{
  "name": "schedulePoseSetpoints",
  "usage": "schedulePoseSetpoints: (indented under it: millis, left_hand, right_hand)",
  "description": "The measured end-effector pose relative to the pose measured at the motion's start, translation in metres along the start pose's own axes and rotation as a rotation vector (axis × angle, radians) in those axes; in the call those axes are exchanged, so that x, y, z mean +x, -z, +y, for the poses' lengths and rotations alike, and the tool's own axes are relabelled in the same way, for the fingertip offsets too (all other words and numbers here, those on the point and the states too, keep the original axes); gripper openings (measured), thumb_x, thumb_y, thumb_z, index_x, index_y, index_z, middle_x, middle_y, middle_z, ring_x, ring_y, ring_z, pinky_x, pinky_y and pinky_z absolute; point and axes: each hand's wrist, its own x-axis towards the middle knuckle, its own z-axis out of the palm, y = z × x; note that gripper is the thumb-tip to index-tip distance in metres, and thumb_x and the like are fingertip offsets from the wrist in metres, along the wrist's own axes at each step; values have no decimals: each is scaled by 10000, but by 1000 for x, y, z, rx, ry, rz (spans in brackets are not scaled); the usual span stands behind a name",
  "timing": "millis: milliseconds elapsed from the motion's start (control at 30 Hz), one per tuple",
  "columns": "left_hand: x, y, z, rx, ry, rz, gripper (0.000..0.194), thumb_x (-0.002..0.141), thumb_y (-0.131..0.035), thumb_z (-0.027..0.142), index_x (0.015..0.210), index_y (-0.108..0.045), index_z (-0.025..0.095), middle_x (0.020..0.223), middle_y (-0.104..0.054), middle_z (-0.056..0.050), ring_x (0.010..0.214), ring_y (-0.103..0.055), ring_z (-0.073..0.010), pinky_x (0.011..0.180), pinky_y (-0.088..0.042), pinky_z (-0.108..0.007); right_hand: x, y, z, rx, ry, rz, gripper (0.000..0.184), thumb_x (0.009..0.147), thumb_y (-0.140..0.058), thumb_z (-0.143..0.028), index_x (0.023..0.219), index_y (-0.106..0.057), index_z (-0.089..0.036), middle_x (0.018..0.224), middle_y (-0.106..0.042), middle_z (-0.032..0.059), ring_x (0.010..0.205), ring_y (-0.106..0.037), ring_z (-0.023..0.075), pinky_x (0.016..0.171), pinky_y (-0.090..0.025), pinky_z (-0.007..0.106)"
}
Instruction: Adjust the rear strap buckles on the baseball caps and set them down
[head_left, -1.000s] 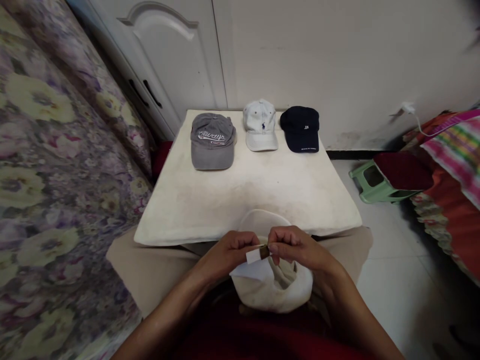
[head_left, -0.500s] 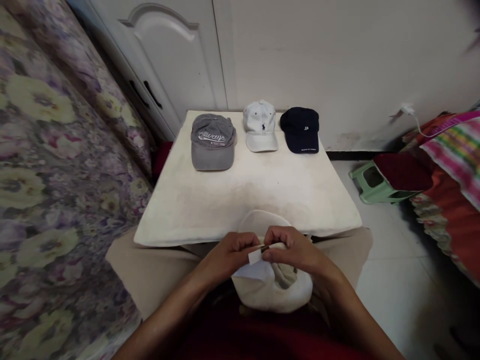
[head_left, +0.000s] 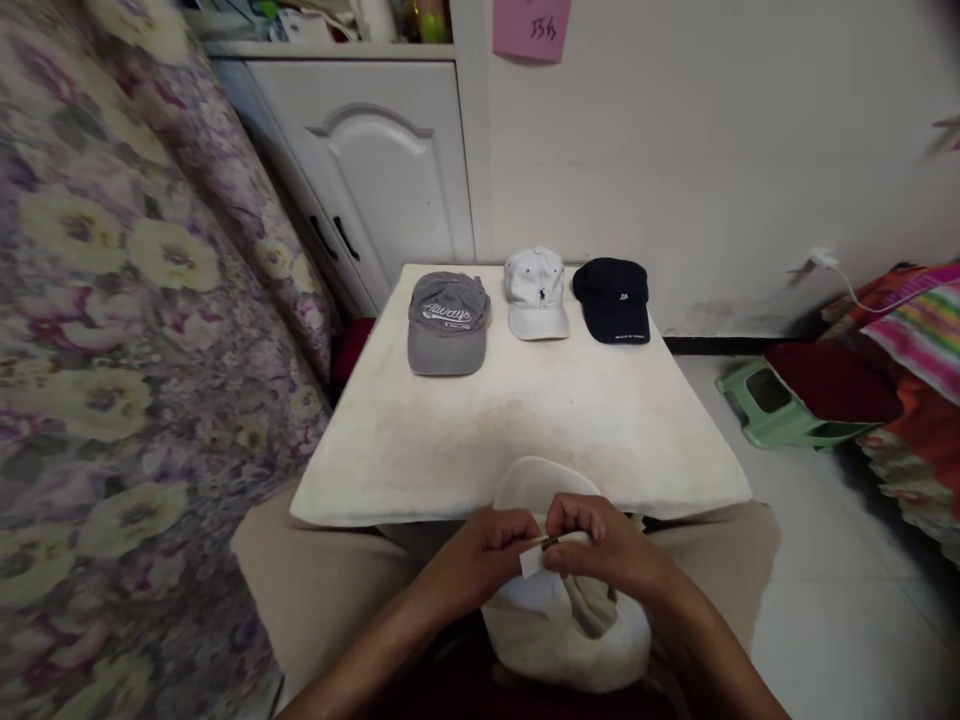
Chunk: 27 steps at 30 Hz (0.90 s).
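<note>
A cream-coloured cap [head_left: 562,650] rests in my lap at the table's near edge, its brim pointing away toward the table. My left hand [head_left: 480,560] is closed in a pinch on the cap's band, at the left of a small dark piece. My right hand [head_left: 607,545] pinches the same band from the other side, fingertips nearly meeting the left ones. A small white tag [head_left: 532,562] hangs between the hands. The fingers partly hide the band and the dark piece.
On the cream-covered table [head_left: 420,450] sit a grey cap [head_left: 448,330], a pale cap [head_left: 536,295] and a navy cap [head_left: 613,300] in a row. A flowered curtain [head_left: 112,350] hangs at the left. A green stool [head_left: 780,410] stands at the right.
The view has tilted up and shifted slightly left, so the table and caps appear lower and a pink note shows on the wall. Both hands keep nearly the same hold on the cream cap.
</note>
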Motion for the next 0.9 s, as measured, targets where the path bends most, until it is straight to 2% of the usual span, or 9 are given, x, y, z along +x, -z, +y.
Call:
schedulePoseSetpoints:
  millis: [233,467,900]
  left_hand:
    - [-6,-1,4,28,9,-24,310,858,-619,433,739,-552,155,658,-430,37,613,-373,-113,528,-239,-228]
    - [-11,0,-1,-3,-14,-35,309,855,-608,442,741,-542,163,656,-438,38,595,-368,-106,517,-240,-220]
    - [-8,-3,5,53,-59,-39,272,883,-557,397,747,-561,161,673,-443,30,611,-379,-117,517,-257,-228]
  right_hand:
    - [-3,-6,-4,-24,1,3,293,754,-787,-320,748,-536,-171,686,-505,-46,607,-395,91,559,-293,225]
    - [-4,-12,-7,-51,0,-16,317,780,-767,-373,756,-520,-175,676,-491,-44,598,-376,93,551,-279,232]
    - [-12,-5,-12,-64,-13,25,322,754,-791,-395,761,-547,-184,700,-489,-40,622,-388,102,558,-293,229]
